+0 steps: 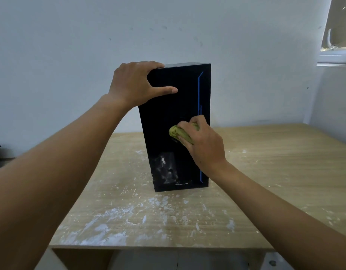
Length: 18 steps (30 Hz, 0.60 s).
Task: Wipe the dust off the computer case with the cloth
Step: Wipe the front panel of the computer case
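A tall black computer case [168,114] with a blue line down its right side stands upright on a wooden table [265,162]. My left hand [135,84] grips its top left corner, thumb across the front panel. My right hand [203,145] presses a bunched yellow-green cloth [176,131] against the middle of the front panel. A patch of white dust [164,170] smears the lower left of the panel, above a small logo.
White dust [113,225] lies scattered on the table in front of the case, thickest near the front edge [148,247]. A pale wall stands close behind. A window ledge [335,59] shows at the upper right.
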{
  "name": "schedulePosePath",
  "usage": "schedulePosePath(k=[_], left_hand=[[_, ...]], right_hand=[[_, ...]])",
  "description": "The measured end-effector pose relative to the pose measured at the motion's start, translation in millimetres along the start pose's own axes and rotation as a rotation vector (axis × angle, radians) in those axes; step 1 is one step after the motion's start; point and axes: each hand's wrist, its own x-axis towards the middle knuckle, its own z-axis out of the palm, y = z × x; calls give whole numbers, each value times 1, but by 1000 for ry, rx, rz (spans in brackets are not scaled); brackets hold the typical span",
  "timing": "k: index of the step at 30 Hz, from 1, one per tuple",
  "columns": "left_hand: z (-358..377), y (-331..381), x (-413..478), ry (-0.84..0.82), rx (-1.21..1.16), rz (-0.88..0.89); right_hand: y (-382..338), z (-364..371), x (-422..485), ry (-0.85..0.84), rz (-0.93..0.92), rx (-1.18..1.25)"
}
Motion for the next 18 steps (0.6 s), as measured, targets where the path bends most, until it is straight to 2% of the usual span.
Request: schedulePosePath(k=[12, 18], left_hand=[[-1, -1, 0, -7, -2, -4], [0, -1, 0, -7, -1, -9]], right_hand=[[-2, 36, -81, -267, -134, -123], [-4, 36, -92, -312, -122, -139]])
